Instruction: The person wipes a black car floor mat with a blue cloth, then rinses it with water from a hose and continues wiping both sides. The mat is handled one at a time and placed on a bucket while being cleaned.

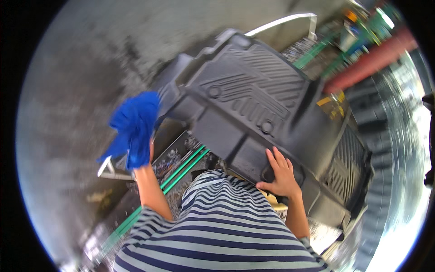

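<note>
A large moulded black floor mat, apparently a car mat, lies before me with ribbed panels, round rings and raised edges. My right hand rests spread on its near edge, with the fingers apart. On the left, my left hand grips a bunched blue cloth, which covers most of the hand. The cloth is beside the mat's left edge; whether it touches the mat I cannot tell. A second ribbed section of the mat extends to the right.
Green metal rails run below the mat on the left. A white bent bar stands behind it. At the upper right are a red pipe-like cylinder and cluttered items. Black stacked sheets and shiny plastic film line the right side.
</note>
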The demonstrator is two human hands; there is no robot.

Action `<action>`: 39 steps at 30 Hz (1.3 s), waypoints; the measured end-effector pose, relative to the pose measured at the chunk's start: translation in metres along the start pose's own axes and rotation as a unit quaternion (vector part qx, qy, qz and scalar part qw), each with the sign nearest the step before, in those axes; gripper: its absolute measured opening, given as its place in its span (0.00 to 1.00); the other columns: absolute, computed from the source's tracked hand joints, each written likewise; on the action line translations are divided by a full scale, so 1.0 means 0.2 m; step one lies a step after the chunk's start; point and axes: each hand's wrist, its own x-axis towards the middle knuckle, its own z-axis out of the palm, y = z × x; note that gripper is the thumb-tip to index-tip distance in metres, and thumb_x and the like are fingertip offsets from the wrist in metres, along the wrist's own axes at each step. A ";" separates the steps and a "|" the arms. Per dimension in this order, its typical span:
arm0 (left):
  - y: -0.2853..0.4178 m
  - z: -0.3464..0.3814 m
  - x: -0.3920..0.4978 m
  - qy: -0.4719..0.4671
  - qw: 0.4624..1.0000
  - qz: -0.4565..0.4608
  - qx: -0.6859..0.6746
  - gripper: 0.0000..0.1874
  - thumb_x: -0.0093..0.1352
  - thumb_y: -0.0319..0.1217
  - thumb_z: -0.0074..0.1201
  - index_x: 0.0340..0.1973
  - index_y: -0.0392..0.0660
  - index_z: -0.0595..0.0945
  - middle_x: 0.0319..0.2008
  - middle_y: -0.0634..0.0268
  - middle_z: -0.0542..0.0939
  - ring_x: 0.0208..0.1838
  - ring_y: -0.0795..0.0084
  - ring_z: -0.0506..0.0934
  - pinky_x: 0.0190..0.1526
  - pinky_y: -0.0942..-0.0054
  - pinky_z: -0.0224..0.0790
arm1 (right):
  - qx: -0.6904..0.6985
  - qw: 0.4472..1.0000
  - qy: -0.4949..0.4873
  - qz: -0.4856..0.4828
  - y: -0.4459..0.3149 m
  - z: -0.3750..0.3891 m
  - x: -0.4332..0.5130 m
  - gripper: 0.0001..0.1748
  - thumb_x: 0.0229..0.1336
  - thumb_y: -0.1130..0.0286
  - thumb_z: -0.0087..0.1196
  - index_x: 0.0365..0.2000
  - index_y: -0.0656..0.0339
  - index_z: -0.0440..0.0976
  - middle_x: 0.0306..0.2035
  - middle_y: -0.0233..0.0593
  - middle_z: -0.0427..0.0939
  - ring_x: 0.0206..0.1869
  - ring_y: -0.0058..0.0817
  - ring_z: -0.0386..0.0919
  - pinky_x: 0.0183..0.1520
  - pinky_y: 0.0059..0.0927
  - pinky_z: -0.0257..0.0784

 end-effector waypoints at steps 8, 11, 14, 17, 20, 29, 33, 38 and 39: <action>-0.23 -0.08 0.36 -0.013 0.757 -0.209 0.620 0.37 0.71 0.56 0.44 0.55 0.32 0.82 0.58 0.31 0.78 0.65 0.41 0.77 0.67 0.50 0.66 | -0.091 0.995 -0.039 0.020 -0.07 0.08 -0.03 0.83 0.23 0.35 0.77 0.79 0.48 0.45 0.79 0.65 0.38 0.80 0.61 0.43 0.73 0.75 0.41; -0.27 0.26 0.34 -0.158 0.712 -0.142 0.669 0.28 0.74 0.44 0.36 0.50 0.34 0.84 0.60 0.42 0.79 0.62 0.44 0.78 0.64 0.49 0.68 | -0.087 0.995 -0.020 0.032 -0.08 0.09 -0.02 0.78 0.23 0.47 0.76 0.78 0.48 0.46 0.78 0.63 0.39 0.79 0.61 0.45 0.73 0.75 0.42; -0.20 0.57 0.30 -0.200 0.744 -0.161 0.617 0.29 0.72 0.47 0.39 0.42 0.34 0.85 0.51 0.42 0.83 0.56 0.42 0.80 0.58 0.48 0.71 | -0.078 0.997 -0.001 0.025 -0.09 0.14 -0.01 0.79 0.21 0.49 0.76 0.78 0.48 0.47 0.78 0.63 0.41 0.78 0.60 0.46 0.73 0.74 0.42; -0.14 0.70 0.23 -0.226 0.734 -0.092 0.634 0.26 0.73 0.48 0.42 0.53 0.46 0.86 0.60 0.52 0.80 0.65 0.48 0.75 0.66 0.46 0.66 | -0.058 0.998 0.025 0.012 -0.09 0.14 -0.01 0.78 0.20 0.50 0.75 0.78 0.49 0.49 0.78 0.62 0.44 0.78 0.58 0.48 0.73 0.73 0.42; -0.15 0.57 0.27 -0.111 0.688 -0.085 0.712 0.24 0.72 0.47 0.46 0.49 0.46 0.88 0.54 0.49 0.83 0.60 0.47 0.80 0.63 0.46 0.70 | -0.040 0.998 0.037 0.005 -0.08 0.09 -0.03 0.76 0.19 0.51 0.75 0.77 0.50 0.52 0.77 0.61 0.48 0.78 0.55 0.50 0.73 0.71 0.43; -0.33 -0.37 0.14 0.069 0.690 -0.290 0.659 0.32 0.67 0.51 0.46 0.52 0.36 0.84 0.56 0.42 0.83 0.62 0.44 0.80 0.65 0.51 0.70 | -0.011 1.000 0.018 -0.007 -0.04 0.05 -0.08 0.78 0.16 0.49 0.75 0.76 0.51 0.54 0.77 0.60 0.49 0.77 0.55 0.51 0.73 0.70 0.43; -0.32 -0.47 0.00 0.193 0.946 -0.255 0.057 0.20 0.66 0.38 0.50 0.44 0.34 0.82 0.43 0.56 0.82 0.45 0.68 0.78 0.48 0.65 0.70 | -0.004 0.999 0.035 0.000 -0.04 0.06 -0.07 0.78 0.16 0.50 0.76 0.76 0.51 0.53 0.77 0.60 0.50 0.77 0.54 0.52 0.74 0.69 0.42; -0.20 0.08 -0.12 0.084 0.922 0.006 0.379 0.14 0.64 0.30 0.52 0.41 0.34 0.82 0.47 0.51 0.78 0.50 0.58 0.77 0.55 0.61 0.69 | 0.018 0.998 0.061 0.003 -0.03 0.07 -0.05 0.79 0.20 0.47 0.78 0.77 0.55 0.50 0.77 0.60 0.49 0.77 0.53 0.51 0.74 0.70 0.41; -0.17 0.24 -0.18 -0.078 0.885 -0.027 0.459 0.14 0.63 0.29 0.53 0.42 0.37 0.84 0.51 0.46 0.78 0.53 0.54 0.78 0.56 0.58 0.69 | 0.018 0.998 0.067 0.007 -0.03 0.07 -0.05 0.80 0.20 0.46 0.78 0.77 0.56 0.50 0.77 0.61 0.49 0.78 0.53 0.51 0.74 0.70 0.41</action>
